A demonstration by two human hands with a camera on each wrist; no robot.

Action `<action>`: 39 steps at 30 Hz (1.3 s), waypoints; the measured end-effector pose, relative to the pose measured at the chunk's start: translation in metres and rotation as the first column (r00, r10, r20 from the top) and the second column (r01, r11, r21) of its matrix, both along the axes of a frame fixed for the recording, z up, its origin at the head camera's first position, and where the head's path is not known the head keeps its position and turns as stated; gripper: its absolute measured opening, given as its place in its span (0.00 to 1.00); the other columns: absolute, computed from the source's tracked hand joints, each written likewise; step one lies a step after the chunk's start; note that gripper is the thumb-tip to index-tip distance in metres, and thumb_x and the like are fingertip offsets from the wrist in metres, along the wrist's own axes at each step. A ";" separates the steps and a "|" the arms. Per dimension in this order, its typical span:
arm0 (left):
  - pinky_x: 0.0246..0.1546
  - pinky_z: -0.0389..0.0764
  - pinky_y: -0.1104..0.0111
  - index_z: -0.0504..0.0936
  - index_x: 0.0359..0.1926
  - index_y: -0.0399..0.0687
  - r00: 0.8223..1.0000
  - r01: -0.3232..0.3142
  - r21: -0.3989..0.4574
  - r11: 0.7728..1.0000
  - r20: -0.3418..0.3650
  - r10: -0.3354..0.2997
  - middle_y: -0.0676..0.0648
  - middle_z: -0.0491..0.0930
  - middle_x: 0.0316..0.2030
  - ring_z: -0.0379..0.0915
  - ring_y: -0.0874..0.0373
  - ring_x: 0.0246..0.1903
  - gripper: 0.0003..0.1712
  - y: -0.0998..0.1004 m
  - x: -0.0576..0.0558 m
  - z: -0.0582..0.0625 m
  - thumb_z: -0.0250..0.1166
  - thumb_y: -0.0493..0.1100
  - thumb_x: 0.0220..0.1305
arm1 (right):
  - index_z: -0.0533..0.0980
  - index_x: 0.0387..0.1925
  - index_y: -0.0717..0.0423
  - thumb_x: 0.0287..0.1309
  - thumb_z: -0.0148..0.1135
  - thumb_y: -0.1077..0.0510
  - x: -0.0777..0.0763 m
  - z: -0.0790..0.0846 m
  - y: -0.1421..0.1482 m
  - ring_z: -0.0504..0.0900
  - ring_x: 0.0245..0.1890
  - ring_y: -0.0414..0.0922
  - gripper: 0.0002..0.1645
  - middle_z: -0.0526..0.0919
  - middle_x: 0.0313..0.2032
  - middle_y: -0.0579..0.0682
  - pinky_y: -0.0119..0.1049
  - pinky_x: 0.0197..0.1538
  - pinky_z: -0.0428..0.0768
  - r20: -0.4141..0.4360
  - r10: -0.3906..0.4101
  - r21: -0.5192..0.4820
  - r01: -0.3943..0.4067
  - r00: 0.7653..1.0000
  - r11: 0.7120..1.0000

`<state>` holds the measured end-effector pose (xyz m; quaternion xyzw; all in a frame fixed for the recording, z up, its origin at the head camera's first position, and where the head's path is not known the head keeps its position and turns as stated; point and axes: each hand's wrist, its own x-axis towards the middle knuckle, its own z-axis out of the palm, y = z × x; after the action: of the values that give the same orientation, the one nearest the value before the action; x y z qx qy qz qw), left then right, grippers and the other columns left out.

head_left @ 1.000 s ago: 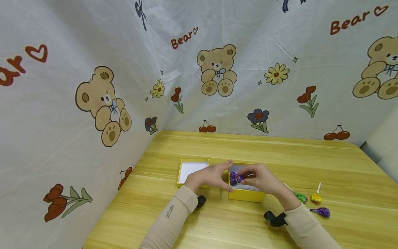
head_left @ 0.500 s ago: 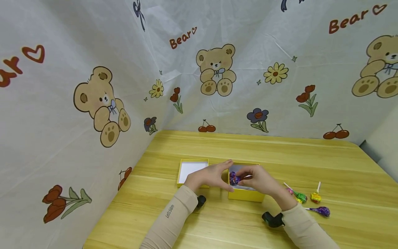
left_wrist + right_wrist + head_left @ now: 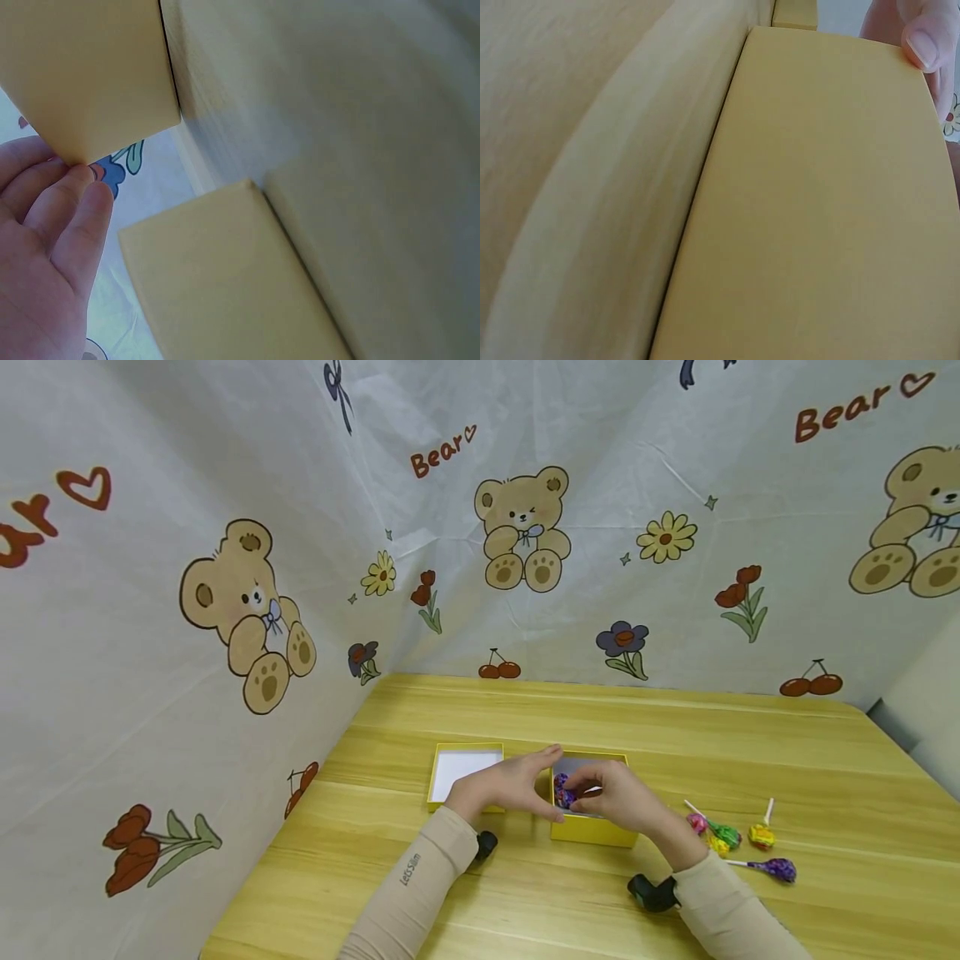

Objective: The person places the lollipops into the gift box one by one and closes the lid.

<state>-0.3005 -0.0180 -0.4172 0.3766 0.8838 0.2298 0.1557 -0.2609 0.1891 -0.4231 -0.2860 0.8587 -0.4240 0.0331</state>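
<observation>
1. My right hand point(image 3: 622, 793) reaches down into the box from its right side, fingers and thumb half curled; I can't tell whether the tips pinch a pop or only touch one.
2. Just left of those tips lie the purple pops point(image 3: 561, 790), bunched at the left end inside the box. The right fingertips are nearest to them; my left hand is close too, but outside the wall. Which way their sticks run seems hidden behind my fingers.
3. The box point(image 3: 592, 832) has its long axis running left to right, so my right hand points along that length toward the bunch.
4. My left hand point(image 3: 513, 783) is spread wide and grips the box's left end, thumb at the front corner, fingers at the far one.
5. Left of the box, partly covered by that hand, the lid point(image 3: 456, 767) lies white inside up.
6. Past my right wrist, well apart from the box, a pink pop point(image 3: 697, 822), green pop point(image 3: 727, 836), yellow pops point(image 3: 761, 837) and loose purple pop point(image 3: 780, 870) lie on the table point(image 3: 525, 902).
</observation>
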 end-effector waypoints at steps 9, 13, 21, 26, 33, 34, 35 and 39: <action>0.64 0.55 0.62 0.40 0.69 0.60 1.000 0.002 0.013 1.000 -0.003 -0.002 0.59 0.36 0.69 0.37 0.63 0.67 0.59 -0.003 -0.001 -0.001 0.61 0.72 0.41 | 0.79 0.37 0.59 0.50 0.60 0.68 -0.002 0.000 -0.004 0.81 0.36 0.47 0.10 0.83 0.35 0.54 0.27 0.35 0.79 0.054 0.007 0.023 -0.008 0.999 1.000; 0.64 0.55 0.62 0.40 0.69 0.60 1.000 0.001 0.018 1.000 -0.001 -0.001 0.58 0.36 0.69 0.37 0.63 0.67 0.59 -0.003 -0.001 -0.002 0.61 0.71 0.41 | 0.79 0.37 0.60 0.50 0.60 0.67 -0.003 -0.001 -0.005 0.82 0.36 0.46 0.11 0.83 0.36 0.54 0.28 0.35 0.79 0.050 -0.003 0.037 0.001 0.999 0.999; 0.65 0.54 0.62 0.40 0.69 0.60 1.000 -0.005 0.002 1.000 -0.001 0.005 0.58 0.37 0.69 0.37 0.63 0.67 0.59 -0.003 0.000 -0.004 0.61 0.71 0.41 | 0.78 0.39 0.64 0.51 0.59 0.66 0.000 0.003 0.000 0.82 0.37 0.47 0.11 0.82 0.37 0.59 0.30 0.36 0.80 0.073 0.009 -0.035 -0.007 0.997 0.999; 0.65 0.53 0.62 0.41 0.69 0.59 1.000 -0.005 -0.003 1.000 -0.010 0.005 0.57 0.37 0.69 0.38 0.62 0.67 0.60 -0.003 0.001 -0.004 0.59 0.74 0.40 | 0.76 0.42 0.67 0.52 0.59 0.65 0.000 0.013 0.013 0.81 0.38 0.49 0.14 0.80 0.40 0.64 0.30 0.38 0.80 0.086 -0.001 -0.061 0.007 0.996 0.998; 0.65 0.52 0.62 0.40 0.69 0.61 1.000 -0.005 -0.001 1.000 -0.013 0.005 0.57 0.37 0.69 0.37 0.62 0.67 0.59 -0.002 0.001 -0.003 0.61 0.72 0.41 | 0.78 0.41 0.59 0.51 0.62 0.58 0.000 0.028 0.047 0.81 0.37 0.41 0.14 0.81 0.40 0.57 0.29 0.38 0.80 0.104 -0.106 -0.070 0.114 0.989 0.991; 0.65 0.52 0.62 0.40 0.69 0.61 1.000 -0.003 -0.003 1.000 -0.014 0.003 0.57 0.37 0.69 0.37 0.62 0.67 0.59 -0.002 0.000 -0.003 0.61 0.72 0.41 | 0.77 0.41 0.59 0.51 0.62 0.57 0.001 0.031 0.053 0.81 0.37 0.40 0.15 0.81 0.40 0.57 0.29 0.38 0.80 0.110 -0.117 -0.071 0.125 0.987 0.990; 0.65 0.52 0.62 0.40 0.69 0.61 1.000 -0.002 -0.005 1.000 -0.015 0.002 0.58 0.36 0.69 0.38 0.61 0.68 0.59 -0.001 0.000 -0.002 0.61 0.72 0.41 | 0.77 0.42 0.60 0.51 0.62 0.57 0.002 0.034 0.059 0.81 0.37 0.40 0.16 0.81 0.41 0.58 0.29 0.38 0.80 0.116 -0.127 -0.072 0.136 0.985 0.988; 0.65 0.52 0.62 0.40 0.68 0.61 1.000 0.003 -0.010 1.000 -0.020 -0.003 0.58 0.36 0.69 0.37 0.61 0.68 0.59 -0.001 0.000 -0.001 0.61 0.72 0.41 | 0.76 0.43 0.62 0.50 0.62 0.54 0.004 0.042 0.081 0.81 0.37 0.38 0.20 0.79 0.42 0.61 0.29 0.39 0.80 0.128 -0.160 -0.056 0.168 0.979 0.984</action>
<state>-0.3010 -0.0190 -0.4185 0.3795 0.8859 0.2212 0.1493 -0.2567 0.2705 -0.3808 -0.1884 0.8612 -0.4703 0.0415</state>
